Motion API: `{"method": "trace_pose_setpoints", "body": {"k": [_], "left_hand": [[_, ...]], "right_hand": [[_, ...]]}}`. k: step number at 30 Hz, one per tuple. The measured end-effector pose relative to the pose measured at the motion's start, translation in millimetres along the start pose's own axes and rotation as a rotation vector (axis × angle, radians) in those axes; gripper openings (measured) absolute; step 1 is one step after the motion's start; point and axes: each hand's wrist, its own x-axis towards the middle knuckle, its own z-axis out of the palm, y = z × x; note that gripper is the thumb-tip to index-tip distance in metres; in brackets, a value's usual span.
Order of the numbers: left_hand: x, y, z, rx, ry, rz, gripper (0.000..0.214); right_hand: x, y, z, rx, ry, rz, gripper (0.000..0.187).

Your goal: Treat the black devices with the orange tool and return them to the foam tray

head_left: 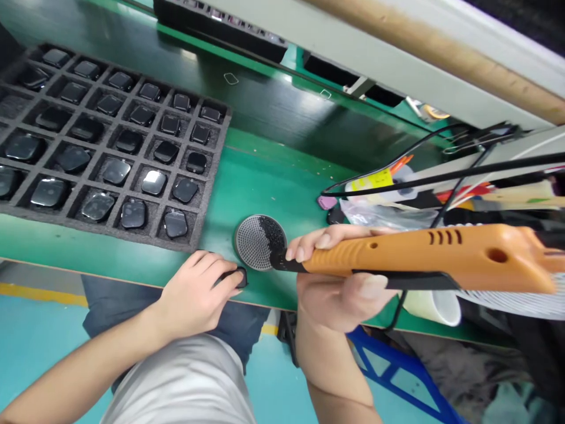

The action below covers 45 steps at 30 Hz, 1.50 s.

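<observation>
1. Left hand (pixel 196 288), fingers clamped on one black piece (pixel 243 273), rests at the bench's near edge.
2. Right hand (pixel 326 301) wraps one orange tool (pixel 410 250); its tip overlaps one mesh disc (pixel 252 238) in view.
3. One tray (pixel 148 237), cut off at left: five pieces fill its rightmost column, one per compartment.
4. Green bench (pixel 253 174) shows between tray and bag (pixel 375 215).
</observation>
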Motion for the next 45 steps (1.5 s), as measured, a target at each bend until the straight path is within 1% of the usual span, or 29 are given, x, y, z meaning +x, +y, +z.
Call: {"method": "trace_pose_setpoints", "body": {"k": [3,5,8,11,14,17,21,24,28,32,34,36,40,43,45], "left_hand": [[-2,-1,-0.9,-0.002,0.001,0.024,0.028],[-3,-2,-2.4,-0.009,-0.021,0.052,0.037],[-3,-3,-5.7,-0.014,-0.070,0.075,0.048],[-2,-2,-8.6,-0.009,-0.098,0.072,0.052],[-1,-2,-9.5,-0.003,-0.118,0.100,0.057],[-2,-3,-7.0,0.000,-0.107,0.122,0.052],[-2,-2,-0.4,0.021,-0.010,0.047,0.038],[-1,-1,2.6,0.054,0.027,0.022,0.035],[-1,2,0.7,0.051,-0.010,0.024,0.035],[-2,3,-3.3,0.020,-0.049,0.027,0.024],[-2,4,-4.1,0.018,-0.079,0.032,0.026],[-1,4,-3.5,0.021,-0.089,0.037,0.027],[-2,2,-0.5,0.012,-0.018,0.037,0.023],[-3,2,1.4,0.011,0.002,0.038,0.025],[-3,2,2.2,0.011,0.007,0.036,0.025]], "right_hand": [[1,5,-2,-0.012,0.035,-0.033,0.052],[1,8,-3,-0.014,0.041,-0.037,0.054],[1,11,-6,0.003,0.039,-0.027,0.050],[0,14,-9,0.016,0.044,-0.021,0.047],[0,19,-11,0.013,0.043,-0.014,0.045],[-1,24,-12,0.005,0.039,-0.003,0.045],[-3,26,-9,-0.004,0.027,0.018,0.049],[-4,26,-8,-0.013,0.022,0.023,0.049],[-3,26,-9,-0.034,0.028,0.025,0.049],[-2,29,-10,-0.036,0.021,0.026,0.050],[-2,29,-10,-0.025,0.009,0.025,0.048],[-2,24,-9,-0.007,-0.006,0.018,0.044],[-4,0,-3,0.018,-0.038,0.014,0.042],[-11,-19,1,0.010,-0.143,0.091,0.042],[-18,-25,4,0.004,-0.204,0.151,0.046]]}}
